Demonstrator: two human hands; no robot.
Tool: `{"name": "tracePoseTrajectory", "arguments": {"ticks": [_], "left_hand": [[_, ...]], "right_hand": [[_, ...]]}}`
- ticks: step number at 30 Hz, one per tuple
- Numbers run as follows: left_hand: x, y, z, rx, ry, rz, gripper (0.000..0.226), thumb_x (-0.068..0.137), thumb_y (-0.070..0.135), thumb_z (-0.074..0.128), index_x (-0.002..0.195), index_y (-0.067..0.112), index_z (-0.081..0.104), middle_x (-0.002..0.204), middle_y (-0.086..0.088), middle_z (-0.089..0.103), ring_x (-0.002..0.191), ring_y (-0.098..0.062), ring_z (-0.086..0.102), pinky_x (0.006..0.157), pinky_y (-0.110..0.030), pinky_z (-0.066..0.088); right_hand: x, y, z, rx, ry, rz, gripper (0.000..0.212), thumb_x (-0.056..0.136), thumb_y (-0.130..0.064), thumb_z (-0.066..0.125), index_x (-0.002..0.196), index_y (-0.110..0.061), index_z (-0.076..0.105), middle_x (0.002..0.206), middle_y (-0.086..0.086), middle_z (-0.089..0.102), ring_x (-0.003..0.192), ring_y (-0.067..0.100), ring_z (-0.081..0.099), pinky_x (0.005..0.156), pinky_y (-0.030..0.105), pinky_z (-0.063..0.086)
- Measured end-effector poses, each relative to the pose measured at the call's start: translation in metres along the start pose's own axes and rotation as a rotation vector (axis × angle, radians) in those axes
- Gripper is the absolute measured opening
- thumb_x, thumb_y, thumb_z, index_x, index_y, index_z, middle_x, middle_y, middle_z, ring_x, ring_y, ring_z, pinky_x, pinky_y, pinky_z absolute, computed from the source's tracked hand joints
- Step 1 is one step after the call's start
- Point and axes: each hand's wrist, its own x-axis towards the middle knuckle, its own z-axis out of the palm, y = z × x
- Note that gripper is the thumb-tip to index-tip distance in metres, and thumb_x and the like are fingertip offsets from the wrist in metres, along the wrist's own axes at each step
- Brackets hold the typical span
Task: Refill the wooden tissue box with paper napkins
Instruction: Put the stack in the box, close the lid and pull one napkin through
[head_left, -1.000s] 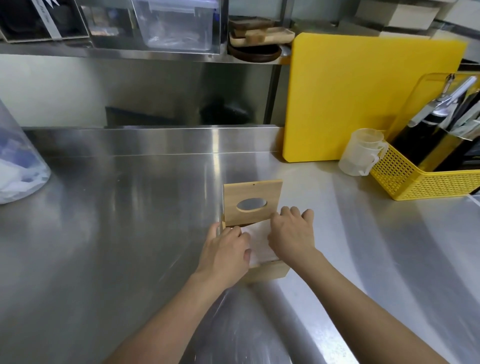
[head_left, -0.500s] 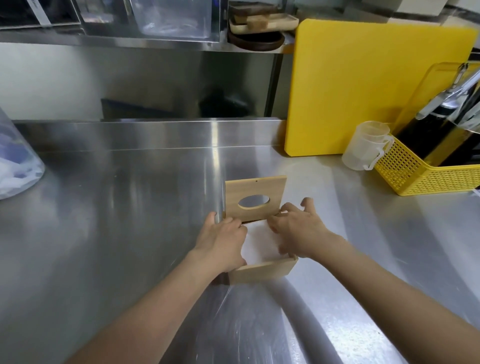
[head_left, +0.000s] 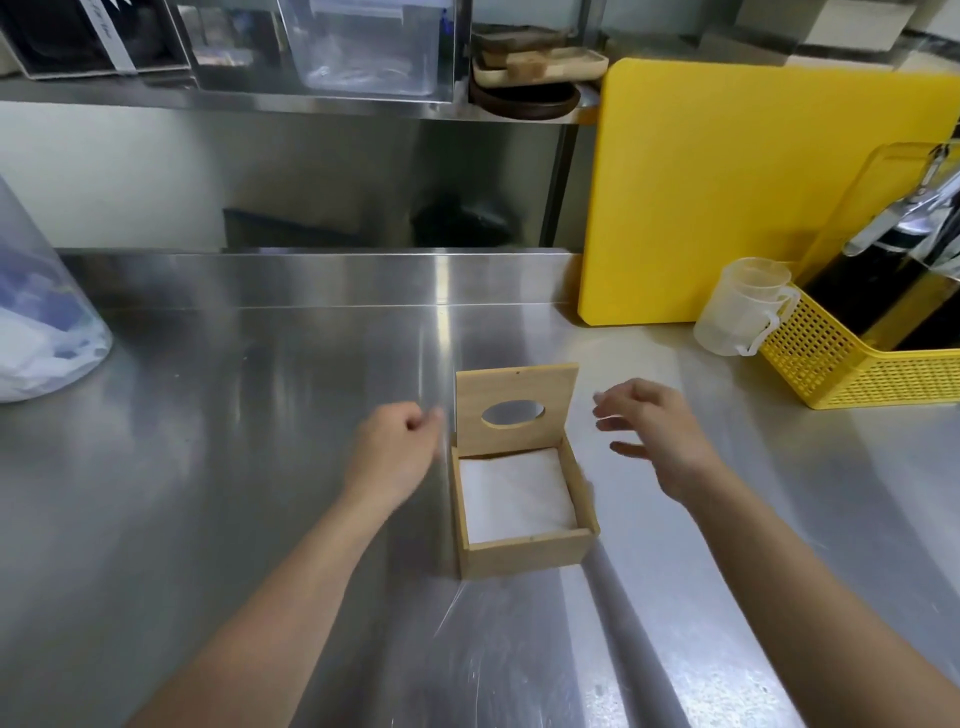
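Napkins (head_left: 514, 491) in wooden box (head_left: 527, 556), lid (head_left: 514, 408) up, hands (head_left: 397, 452) off.

One head cam only — no 2nd view to overlap. Looks fwd and down, wide-angle, close over steel counter (head_left: 208, 467). Wooden tissue box (head_left: 524, 551) near frame centre; yellow cutting board (head_left: 727, 208) at 1 o'clock, shelf (head_left: 260, 98) at 12 — edges bowed.

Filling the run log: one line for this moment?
wooden tissue box: lid up | white paper napkins: inside | left hand: clear | right hand: open, clear
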Motion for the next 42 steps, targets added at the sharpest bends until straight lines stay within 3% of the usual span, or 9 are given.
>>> {"name": "tracePoseTrajectory", "arguments": {"ticks": [4, 7, 14, 21, 25, 29, 34, 38, 42], "left_hand": [[0.001, 0.007, 0.004, -0.508, -0.321, -0.678, 0.084, 0.077, 0.071, 0.042, 0.131, 0.006, 0.044, 0.138, -0.015, 0.045, 0.127, -0.032, 0.040, 0.104, -0.061, 0.024], [0.000, 0.010, 0.006, -0.663, -0.624, -0.752, 0.095, 0.072, 0.073, 0.043, 0.131, 0.000, 0.039, 0.128, -0.013, 0.048, 0.132, -0.035, 0.030, 0.106, -0.069, 0.006], [-0.005, -0.004, 0.001, -0.665, -0.764, -0.604, 0.042, 0.058, 0.024, 0.060, 0.099, 0.014, 0.062, 0.114, -0.006, 0.058, 0.107, -0.024, 0.050, 0.100, -0.064, 0.025], [-0.023, -0.031, 0.007, -0.271, -0.681, -0.237, 0.104, 0.060, 0.025, 0.070, 0.144, 0.035, 0.009, 0.150, 0.012, 0.020, 0.137, -0.013, 0.024, 0.114, -0.046, 0.021], [-0.027, -0.038, 0.012, -0.222, -0.694, -0.117, 0.104, 0.068, 0.029, 0.066, 0.142, 0.041, -0.008, 0.137, 0.019, 0.017, 0.130, 0.000, 0.022, 0.108, -0.027, 0.022], [-0.027, -0.046, 0.014, -0.106, -0.674, -0.051, 0.100, 0.070, 0.037, 0.062, 0.138, 0.051, -0.010, 0.139, 0.023, 0.015, 0.139, -0.009, 0.017, 0.117, -0.045, 0.015], [-0.027, -0.046, 0.014, -0.169, -0.625, -0.020, 0.093, 0.071, 0.032, 0.063, 0.138, 0.051, 0.001, 0.136, 0.028, 0.023, 0.123, 0.004, 0.035, 0.099, -0.019, 0.033], [-0.030, -0.049, 0.019, -0.243, -0.458, -0.013, 0.082, 0.075, 0.032, 0.067, 0.140, 0.044, 0.018, 0.137, 0.015, 0.033, 0.124, 0.000, 0.034, 0.099, -0.023, 0.026], [-0.035, -0.048, 0.026, -0.204, -0.420, 0.023, 0.082, 0.081, 0.030, 0.067, 0.143, 0.039, 0.013, 0.149, 0.016, 0.022, 0.136, -0.001, 0.018, 0.108, -0.027, 0.017]], "right_hand": [[0.013, 0.003, 0.008, 0.238, -0.275, 0.490, 0.070, 0.071, -0.070, 0.056, 0.111, -0.013, 0.054, 0.115, 0.012, 0.056, 0.112, 0.034, 0.052, 0.079, 0.054, 0.045], [0.015, 0.005, 0.014, 0.241, -0.440, 0.530, 0.077, 0.067, -0.075, 0.052, 0.119, -0.018, 0.043, 0.125, 0.015, 0.049, 0.120, 0.038, 0.045, 0.092, 0.066, 0.035], [0.013, 0.020, -0.001, 0.224, -0.649, 0.305, 0.027, 0.065, -0.025, 0.059, 0.091, -0.024, 0.068, 0.104, 0.006, 0.061, 0.097, 0.025, 0.056, 0.080, 0.051, 0.051], [0.004, 0.051, -0.001, -0.018, -0.613, 0.003, 0.077, 0.082, -0.006, 0.066, 0.141, -0.035, 0.026, 0.126, -0.010, 0.055, 0.110, 0.010, 0.060, 0.075, 0.020, 0.057], [-0.002, 0.063, 0.001, -0.099, -0.503, -0.128, 0.071, 0.085, -0.011, 0.065, 0.135, -0.047, 0.029, 0.131, -0.013, 0.048, 0.115, -0.001, 0.051, 0.081, 0.016, 0.051], [-0.005, 0.066, 0.003, -0.172, -0.480, -0.193, 0.066, 0.086, -0.014, 0.064, 0.126, -0.055, 0.031, 0.128, -0.018, 0.045, 0.115, -0.005, 0.048, 0.077, 0.007, 0.049], [-0.011, 0.059, 0.007, -0.426, -0.290, -0.416, 0.050, 0.083, -0.029, 0.068, 0.128, -0.039, 0.049, 0.135, -0.009, 0.045, 0.123, 0.007, 0.043, 0.101, 0.026, 0.036], [-0.020, 0.038, 0.025, -0.947, -0.131, -0.809, 0.015, 0.084, -0.024, 0.065, 0.097, -0.020, 0.073, 0.127, 0.010, 0.058, 0.113, 0.031, 0.055, 0.088, 0.042, 0.044], [-0.026, 0.020, 0.050, -1.328, -0.149, -0.667, 0.027, 0.093, -0.036, 0.044, 0.098, -0.025, 0.068, 0.125, 0.001, 0.054, 0.117, 0.025, 0.048, 0.089, 0.035, 0.037]]}}
